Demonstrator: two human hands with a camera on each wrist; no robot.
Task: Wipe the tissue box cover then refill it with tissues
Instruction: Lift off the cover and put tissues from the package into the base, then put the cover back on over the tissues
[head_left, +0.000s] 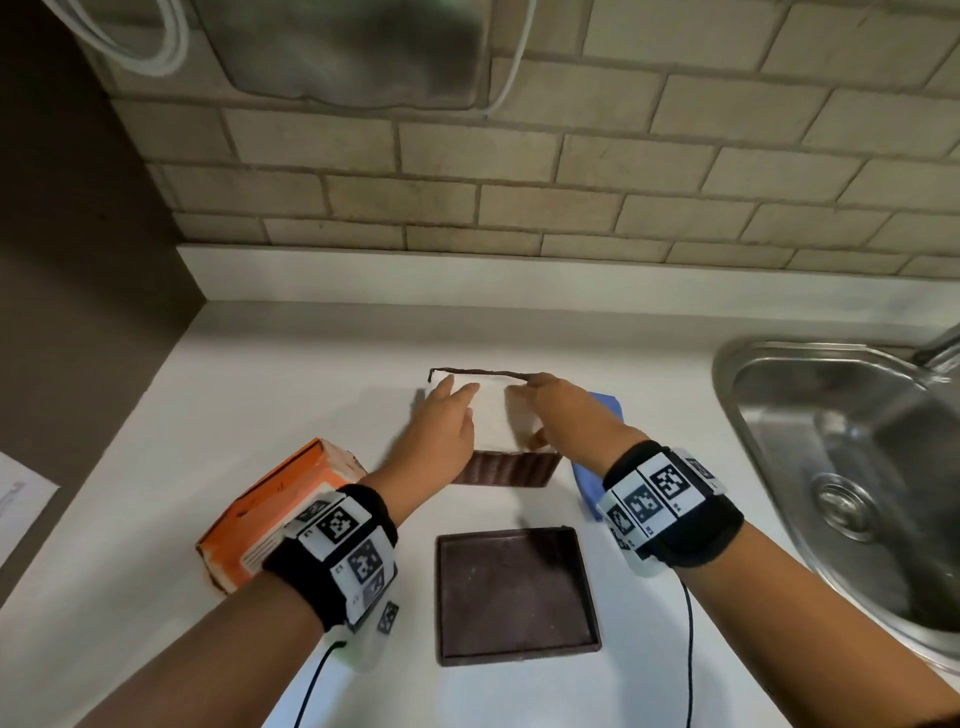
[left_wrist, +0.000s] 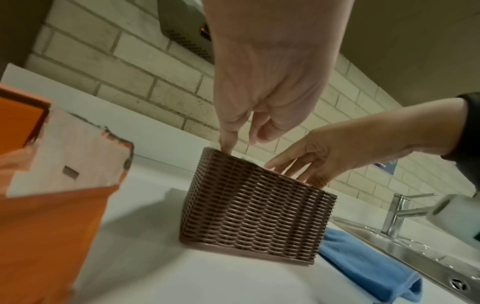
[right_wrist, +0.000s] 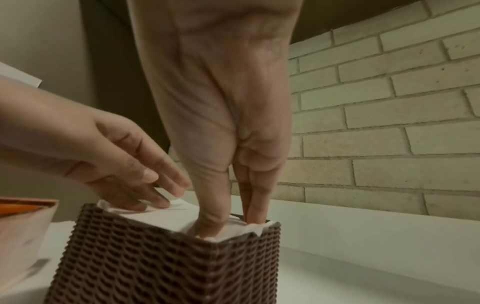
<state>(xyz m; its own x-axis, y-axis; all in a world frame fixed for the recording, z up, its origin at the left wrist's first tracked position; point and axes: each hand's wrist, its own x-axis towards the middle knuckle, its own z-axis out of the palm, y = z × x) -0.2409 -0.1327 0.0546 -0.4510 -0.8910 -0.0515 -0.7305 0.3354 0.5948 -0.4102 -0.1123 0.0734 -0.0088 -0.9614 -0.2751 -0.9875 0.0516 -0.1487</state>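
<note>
A brown woven tissue box cover (head_left: 506, 467) (left_wrist: 254, 216) (right_wrist: 155, 257) stands on the white counter with its open side up. A stack of white tissues (head_left: 493, 410) (right_wrist: 166, 216) fills it to the rim. My left hand (head_left: 452, 400) (left_wrist: 233, 142) (right_wrist: 155, 193) rests with straight fingers on the tissues' left part. The straight fingers of my right hand (head_left: 530, 395) (right_wrist: 228, 218) (left_wrist: 288, 170) push down into the tissues along the cover's right wall. Neither hand grips anything. A flat brown panel (head_left: 514, 592) of the cover lies in front of it.
A torn orange tissue carton (head_left: 275, 509) (left_wrist: 46, 205) stands left of the cover. A blue cloth (head_left: 589, 483) (left_wrist: 369, 265) lies to its right, partly under my right wrist. The steel sink (head_left: 852, 467) and its tap (left_wrist: 397, 214) are at the far right. A brick wall runs behind.
</note>
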